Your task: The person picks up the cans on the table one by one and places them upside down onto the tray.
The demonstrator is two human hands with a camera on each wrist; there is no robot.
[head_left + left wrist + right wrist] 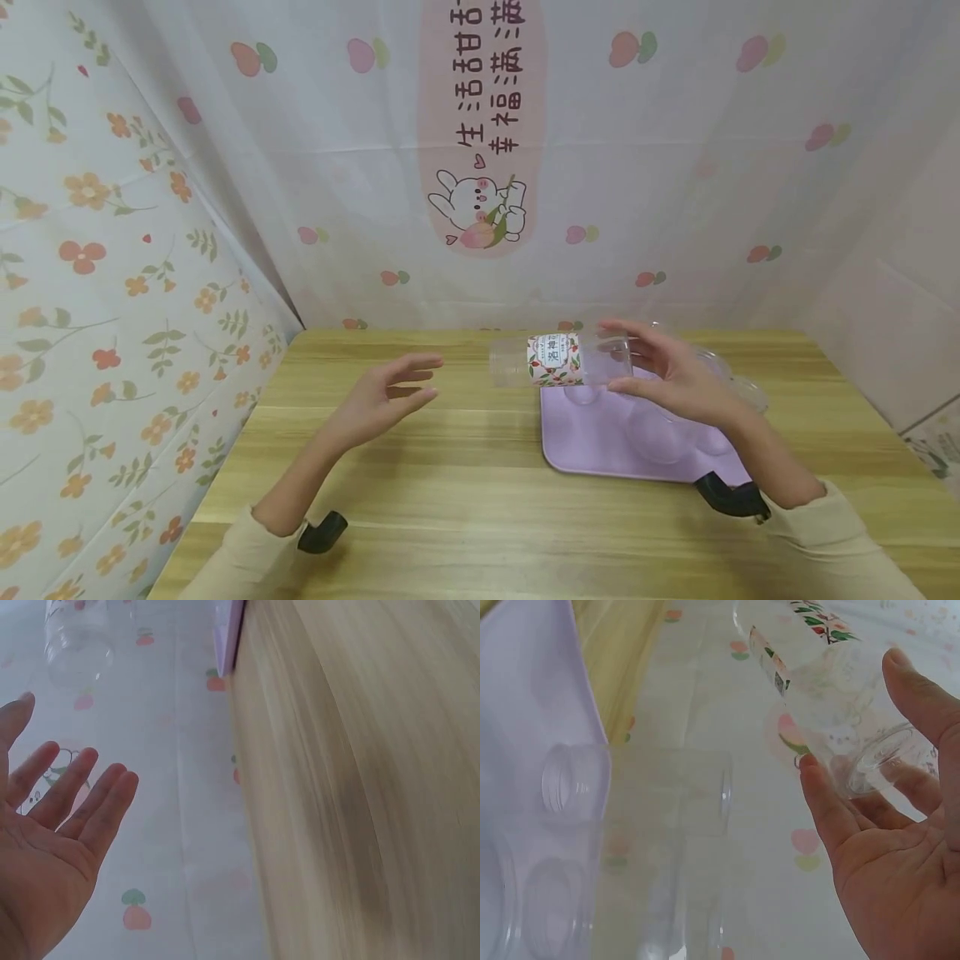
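My right hand (686, 379) grips a clear plastic jar (555, 360) near its base, between the thumb and fingers. The jar lies sideways in the air, its mouth end pointing left, with a floral paper label bearing Chinese characters around it. In the right wrist view the thumb and fingertips are on either side of the jar's round bottom (881, 761). My left hand (382, 400) hovers to the left of the jar, a gap away from it. Its fingers are extended and hold nothing; the palm (45, 862) shows bare in the left wrist view.
A pale purple tray (592, 454) lies on the wooden table (450, 517) at the right. Several clear jars (667, 784) stand on it, partly behind my right hand and forearm. Printed curtains (337, 167) hang behind the table and along its left side.
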